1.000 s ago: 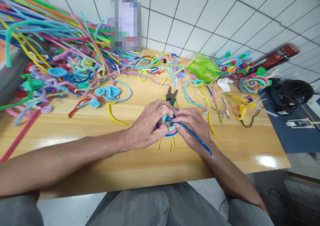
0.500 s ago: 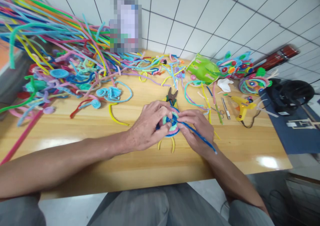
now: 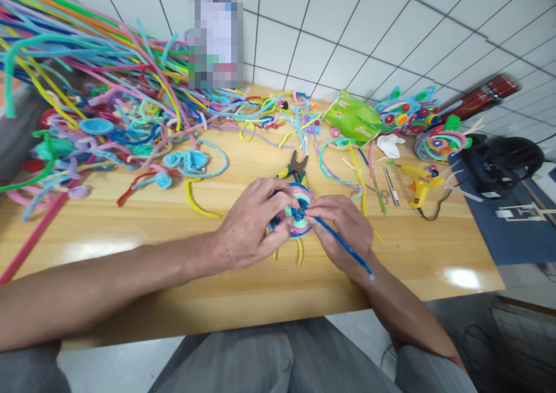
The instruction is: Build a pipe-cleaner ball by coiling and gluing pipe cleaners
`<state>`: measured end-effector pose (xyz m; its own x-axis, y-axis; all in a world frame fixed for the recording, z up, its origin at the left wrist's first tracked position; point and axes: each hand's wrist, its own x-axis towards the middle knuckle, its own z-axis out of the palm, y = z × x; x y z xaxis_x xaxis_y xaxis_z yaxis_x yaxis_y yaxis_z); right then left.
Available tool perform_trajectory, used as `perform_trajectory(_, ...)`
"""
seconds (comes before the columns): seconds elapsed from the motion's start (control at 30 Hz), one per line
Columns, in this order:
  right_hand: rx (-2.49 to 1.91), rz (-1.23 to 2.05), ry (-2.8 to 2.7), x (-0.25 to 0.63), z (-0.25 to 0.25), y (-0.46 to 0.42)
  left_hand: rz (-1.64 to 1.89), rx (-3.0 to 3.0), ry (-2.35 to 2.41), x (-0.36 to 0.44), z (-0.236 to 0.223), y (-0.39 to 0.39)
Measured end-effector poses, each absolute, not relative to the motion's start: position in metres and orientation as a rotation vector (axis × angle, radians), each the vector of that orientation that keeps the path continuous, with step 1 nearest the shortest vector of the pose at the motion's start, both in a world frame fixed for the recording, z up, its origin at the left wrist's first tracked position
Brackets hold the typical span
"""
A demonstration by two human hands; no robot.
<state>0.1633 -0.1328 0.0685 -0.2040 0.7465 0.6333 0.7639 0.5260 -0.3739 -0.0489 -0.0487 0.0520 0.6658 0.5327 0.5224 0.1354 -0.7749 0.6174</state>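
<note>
A round coil of pipe cleaners [image 3: 300, 226], ringed in pink, pale green and blue, lies under my hands at the middle of the table. My left hand [image 3: 263, 219] grips its left side, with thumb and fingers curled over the rings. Between the thumb and fingers of my right hand [image 3: 341, 225] a blue pipe cleaner [image 3: 345, 246] is pinched near the coil's centre. Its free end slants down over the wrist. Pliers [image 3: 297, 166] with green and yellow handles lie just beyond the coil. Short yellow pipe cleaner pieces [image 3: 299, 252] show at its near edge.
A large heap of coloured pipe cleaners [image 3: 108, 86] covers the table's left. To the right are a yellow glue gun [image 3: 419, 183], a silver pen-like tool [image 3: 391, 187], a green packet [image 3: 351, 118] and finished colourful pieces [image 3: 403, 115]. A black headset-like object [image 3: 506, 161] sits at far right.
My left fingers have shifted slightly left on the coil, baring more of its centre. The blue pipe cleaner's free end has dipped a little. Both hands keep their hold.
</note>
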Motion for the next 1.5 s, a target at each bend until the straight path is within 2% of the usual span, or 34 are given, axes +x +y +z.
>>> perform_trajectory(1.5, -1.187, 0.052, -1.922, 0.1702, 0.0626, -0.134, 1.16, 2.616, 0.3, -0.0507, 0.0497, -0.0394)
